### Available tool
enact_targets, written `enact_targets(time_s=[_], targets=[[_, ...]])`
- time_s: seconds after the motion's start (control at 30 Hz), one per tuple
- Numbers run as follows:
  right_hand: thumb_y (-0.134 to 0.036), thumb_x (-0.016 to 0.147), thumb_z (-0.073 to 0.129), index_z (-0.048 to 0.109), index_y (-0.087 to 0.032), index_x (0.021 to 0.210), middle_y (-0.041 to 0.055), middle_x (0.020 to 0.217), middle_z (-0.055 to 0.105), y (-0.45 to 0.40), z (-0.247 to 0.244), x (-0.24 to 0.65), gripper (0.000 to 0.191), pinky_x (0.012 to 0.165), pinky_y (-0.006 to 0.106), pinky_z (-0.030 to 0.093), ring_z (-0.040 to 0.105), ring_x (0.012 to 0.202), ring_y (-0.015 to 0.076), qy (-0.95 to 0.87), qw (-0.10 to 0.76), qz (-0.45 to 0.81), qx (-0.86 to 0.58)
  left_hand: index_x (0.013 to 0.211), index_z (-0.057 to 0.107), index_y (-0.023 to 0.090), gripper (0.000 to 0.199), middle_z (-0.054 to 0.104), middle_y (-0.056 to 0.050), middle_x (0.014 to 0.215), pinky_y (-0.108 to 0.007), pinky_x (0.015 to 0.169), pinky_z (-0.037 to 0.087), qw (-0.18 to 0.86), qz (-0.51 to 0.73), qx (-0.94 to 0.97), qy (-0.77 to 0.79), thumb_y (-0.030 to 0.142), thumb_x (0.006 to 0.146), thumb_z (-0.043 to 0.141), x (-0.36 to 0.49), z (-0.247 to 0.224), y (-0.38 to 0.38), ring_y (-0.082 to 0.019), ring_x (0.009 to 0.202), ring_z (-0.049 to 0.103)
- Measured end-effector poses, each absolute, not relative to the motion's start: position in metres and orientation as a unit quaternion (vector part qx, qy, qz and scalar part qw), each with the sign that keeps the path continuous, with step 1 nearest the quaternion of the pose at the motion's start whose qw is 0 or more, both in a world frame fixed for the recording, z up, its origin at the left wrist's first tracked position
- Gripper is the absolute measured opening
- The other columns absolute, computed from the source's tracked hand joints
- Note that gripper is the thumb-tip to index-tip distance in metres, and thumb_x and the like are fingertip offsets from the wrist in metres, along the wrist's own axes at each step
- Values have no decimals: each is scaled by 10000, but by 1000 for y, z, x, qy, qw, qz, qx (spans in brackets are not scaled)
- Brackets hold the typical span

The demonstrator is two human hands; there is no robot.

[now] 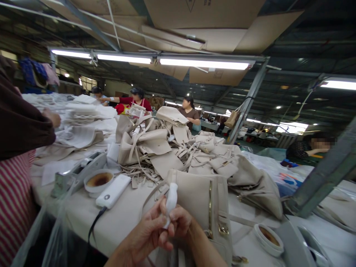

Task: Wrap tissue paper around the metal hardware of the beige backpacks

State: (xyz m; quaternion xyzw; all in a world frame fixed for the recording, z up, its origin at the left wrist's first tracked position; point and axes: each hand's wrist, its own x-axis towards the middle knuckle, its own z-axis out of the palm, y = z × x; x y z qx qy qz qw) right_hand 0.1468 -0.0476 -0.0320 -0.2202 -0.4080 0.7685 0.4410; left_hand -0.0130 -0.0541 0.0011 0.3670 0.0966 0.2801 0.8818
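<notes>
My left hand [148, 230] is closed around a small white, bottle-shaped object [172, 196], its rounded end pointing up. Against the lower part of the same object, the bent fingers of my right hand [180, 222] are pressed; whether it is a bottle or a wrapped piece I cannot make out. Right behind my hands stands a beige handbag [191, 185] with a gold zipper [210, 207] and a gold buckle [223, 227]. My right forearm crosses in front of the bag's lower part.
Beige bags and straps [155, 142] are heaped across the table. To the left lie a white power bank [113, 191] with a black cable and a brown-stained tub [89, 189]. Another tub [274, 250] stands right, near a slanted metal post [319, 178]. A person's sleeve [25, 118] is close on the left.
</notes>
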Motion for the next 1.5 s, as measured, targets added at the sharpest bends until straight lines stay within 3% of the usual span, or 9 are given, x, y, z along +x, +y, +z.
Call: enact_targets(time_s=[0.27,0.43,0.57,0.73,0.93,1.03,1.13,1.3,1.5], targets=[[-607,599,772,568,-203,827,-61,338,534,-55,-29,141,507,383,237,451,524,316,154,-411,450,756,-238,1492,-198,258,1194,716,-42,709,-288,498,569,846,308,412,139,352,773,751,-8,-6,-57,-94,420,545],[-841,571,634,640,-102,1068,-124,336,400,-62,-23,143,891,324,151,230,214,278,21,-324,499,736,-323,1427,-346,253,1182,716,-21,724,-315,549,583,807,309,468,185,322,840,677,-7,0,-58,-118,448,596],[-850,591,604,653,-123,1052,-121,377,400,-68,-12,141,862,344,157,162,281,298,29,-318,511,721,-342,1432,-343,235,1166,700,9,664,-277,486,559,747,341,518,241,340,836,654,-3,-1,-59,-124,419,587],[-646,606,768,651,-127,791,-74,454,490,-80,3,137,563,426,169,289,431,388,46,-336,517,670,-412,1499,-208,217,1091,625,69,546,-191,347,426,664,377,567,309,323,795,618,4,-5,-61,-117,346,516],[-419,568,846,627,-158,748,-106,431,425,-87,6,135,386,492,187,362,372,416,42,-349,540,635,-429,1535,-6,140,1097,637,38,556,-219,404,439,682,314,575,325,476,745,676,-8,3,-60,-144,395,574],[-417,589,832,659,-144,829,-104,464,431,-87,4,135,403,441,163,283,311,412,27,-362,541,623,-433,1437,347,131,958,681,-21,660,-253,494,498,724,308,513,343,634,690,674,-17,4,-54,-169,513,644],[-431,597,831,663,-129,864,-103,489,426,-84,3,132,436,390,171,125,235,394,13,-386,535,609,-441,1080,620,148,715,686,-36,696,-246,533,504,707,346,490,375,702,631,680,-17,0,-47,-169,593,656],[-485,642,780,661,-132,808,-112,458,376,-83,7,119,408,366,188,128,219,378,22,-416,532,551,-490,774,612,173,605,653,0,604,-245,518,468,672,336,525,400,691,497,760,-8,-9,-38,-153,539,600],[-335,757,630,728,-166,866,-40,573,565,-112,22,136,223,447,212,327,430,461,81,-503,505,367,-597,1007,641,225,542,710,-61,923,-331,709,525,482,420,637,430,569,598,733,-17,-2,-31,-273,863,652]])
